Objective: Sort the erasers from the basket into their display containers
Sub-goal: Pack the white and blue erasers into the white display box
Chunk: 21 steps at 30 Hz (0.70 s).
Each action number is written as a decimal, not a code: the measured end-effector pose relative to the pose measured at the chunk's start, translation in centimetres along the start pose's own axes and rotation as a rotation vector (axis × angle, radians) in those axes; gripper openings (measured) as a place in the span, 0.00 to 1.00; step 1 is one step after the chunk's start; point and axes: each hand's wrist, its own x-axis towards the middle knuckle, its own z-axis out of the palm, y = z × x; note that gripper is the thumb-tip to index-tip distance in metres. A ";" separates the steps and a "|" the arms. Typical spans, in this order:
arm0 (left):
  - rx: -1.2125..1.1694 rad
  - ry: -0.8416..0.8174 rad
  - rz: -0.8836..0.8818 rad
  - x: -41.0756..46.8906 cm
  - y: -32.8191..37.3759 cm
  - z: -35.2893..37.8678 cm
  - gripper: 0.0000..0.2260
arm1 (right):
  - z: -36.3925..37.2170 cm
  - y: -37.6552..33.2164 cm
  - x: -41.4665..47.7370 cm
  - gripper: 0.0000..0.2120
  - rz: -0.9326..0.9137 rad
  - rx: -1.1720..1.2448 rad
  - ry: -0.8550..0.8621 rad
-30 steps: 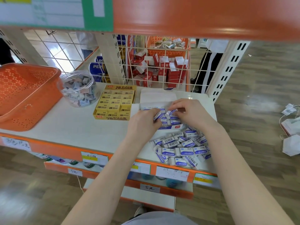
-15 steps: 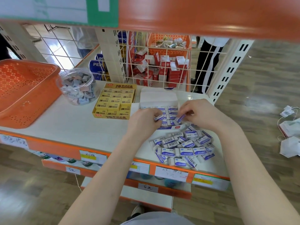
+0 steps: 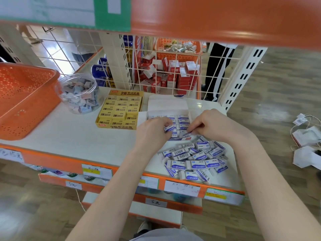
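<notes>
Leaves the loose heap of erasers [image 3: 192, 159] lying just in front of the white display box [image 3: 167, 105], much as half a second ago. Just beyond the heap, brings the right hand [image 3: 213, 126] lower and further left than before, down to the box's front row. Pinches a blue-labelled eraser [image 3: 186, 134] there between thumb and fingertips, tilted, wrist angled in from the right of the box. Keeps the left hand [image 3: 152, 133] where it was, at the box's front left corner, fingers curled round a second eraser [image 3: 169, 128], label up. Finds rows of packed erasers inside the box, behind both hands. Left of the box, finds a yellow 2B box [image 3: 119, 110], further left a clear jar [image 3: 79, 80], and furthest left the orange basket [image 3: 22, 101].
</notes>
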 end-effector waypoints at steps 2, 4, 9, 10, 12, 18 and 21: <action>0.012 0.000 0.002 0.0 0.0 0.0 0.15 | 0.3 -0.3 0.2 0.11 -0.013 -0.024 -0.011; 0.015 -0.007 0.005 -0.1 0.0 0.0 0.15 | 0.6 -0.3 0.5 0.11 -0.019 -0.048 -0.007; 0.002 -0.010 0.020 0.0 -0.2 0.0 0.15 | 0.3 -0.3 1.1 0.11 0.015 -0.102 -0.041; 0.003 -0.011 0.023 0.0 -0.2 0.1 0.15 | 0.3 -0.5 1.3 0.11 0.018 -0.109 -0.052; 0.005 -0.011 0.024 0.0 -0.2 0.2 0.15 | 0.3 -0.8 1.6 0.11 0.009 -0.101 -0.066; 0.005 0.004 0.034 0.0 -0.3 0.3 0.15 | 0.4 -0.5 1.8 0.09 0.011 -0.042 -0.083; 0.004 -0.002 0.043 0.1 -0.3 0.3 0.15 | 0.0 -0.5 2.1 0.09 0.045 -0.056 -0.100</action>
